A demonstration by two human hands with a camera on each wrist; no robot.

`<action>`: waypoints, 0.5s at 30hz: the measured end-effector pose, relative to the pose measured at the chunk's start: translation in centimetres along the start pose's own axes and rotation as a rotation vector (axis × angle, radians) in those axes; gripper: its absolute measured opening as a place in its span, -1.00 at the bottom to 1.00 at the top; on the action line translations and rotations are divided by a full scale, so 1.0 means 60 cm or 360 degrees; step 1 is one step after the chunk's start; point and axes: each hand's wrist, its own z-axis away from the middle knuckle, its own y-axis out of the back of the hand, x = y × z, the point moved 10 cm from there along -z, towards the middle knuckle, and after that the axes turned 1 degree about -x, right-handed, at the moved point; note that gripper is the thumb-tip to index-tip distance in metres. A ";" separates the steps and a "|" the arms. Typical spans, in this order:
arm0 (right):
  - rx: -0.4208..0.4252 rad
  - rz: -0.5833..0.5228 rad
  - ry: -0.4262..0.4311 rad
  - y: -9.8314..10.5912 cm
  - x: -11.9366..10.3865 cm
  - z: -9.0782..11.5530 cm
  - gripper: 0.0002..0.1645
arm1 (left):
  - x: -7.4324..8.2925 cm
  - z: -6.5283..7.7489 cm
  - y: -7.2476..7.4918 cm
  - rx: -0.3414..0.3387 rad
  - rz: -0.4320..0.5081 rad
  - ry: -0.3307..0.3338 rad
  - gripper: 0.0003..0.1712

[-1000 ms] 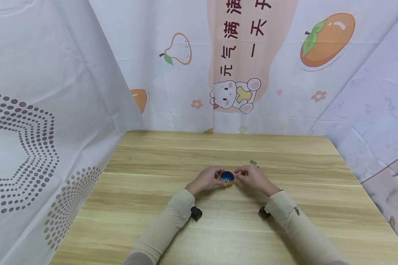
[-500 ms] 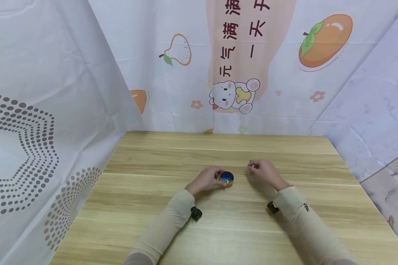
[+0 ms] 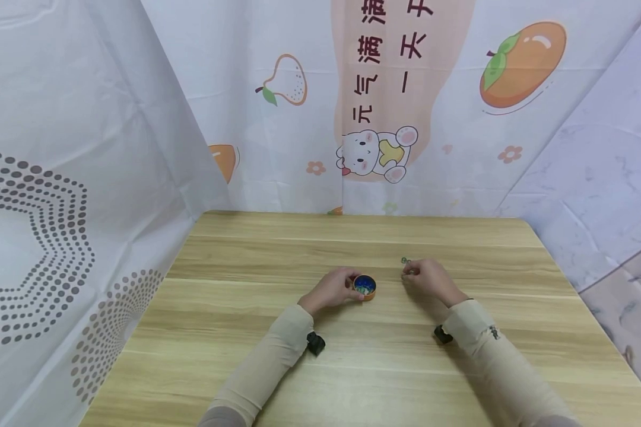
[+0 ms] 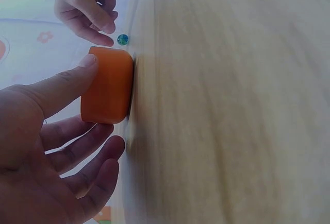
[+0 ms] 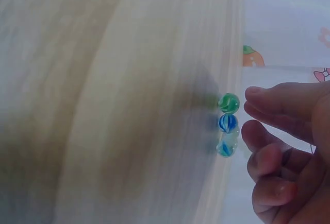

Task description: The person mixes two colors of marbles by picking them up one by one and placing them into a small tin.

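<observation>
My left hand (image 3: pixel 333 289) holds a small round bowl (image 3: pixel 364 295), orange outside and blue inside, standing upright on the table. In the left wrist view, the thumb lies on one side of the bowl (image 4: pixel 107 87) and the fingers on the other. Small glass marbles lie inside it in the head view. To its right, my right hand (image 3: pixel 430 280) is low over several loose marbles (image 3: pixel 403 260). The right wrist view shows a green marble (image 5: pixel 229 103) and a blue-streaked marble (image 5: pixel 227 123) close to the parted thumb and fingertips; nothing is between them.
Both hands work over a light wood-grain table (image 3: pixel 320 373). A printed white curtain (image 3: pixel 278 148) hangs behind its far edge, with more hanging cloth on the left (image 3: pixel 112 118) and right. A dark wrist camera (image 3: pixel 316 343) sits below the left cuff.
My right hand has gone from beside the bowl rightward to the loose marbles, then shifted slightly, uncovering some of them. The left hand and bowl have stayed in place.
</observation>
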 end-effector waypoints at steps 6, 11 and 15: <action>-0.0039 -0.0002 -0.0008 -0.008 0.006 -0.002 -0.86 | 0.000 0.000 0.002 0.0004 -0.0002 -0.0008 -0.40; -0.0044 0.0004 -0.0001 -0.013 0.009 -0.006 -0.85 | -0.001 -0.002 0.002 0.0013 -0.0002 -0.0019 -0.40; -0.0044 0.0015 -0.0002 -0.015 0.009 -0.007 -0.85 | -0.002 -0.002 0.001 0.0016 -0.0002 -0.0023 -0.41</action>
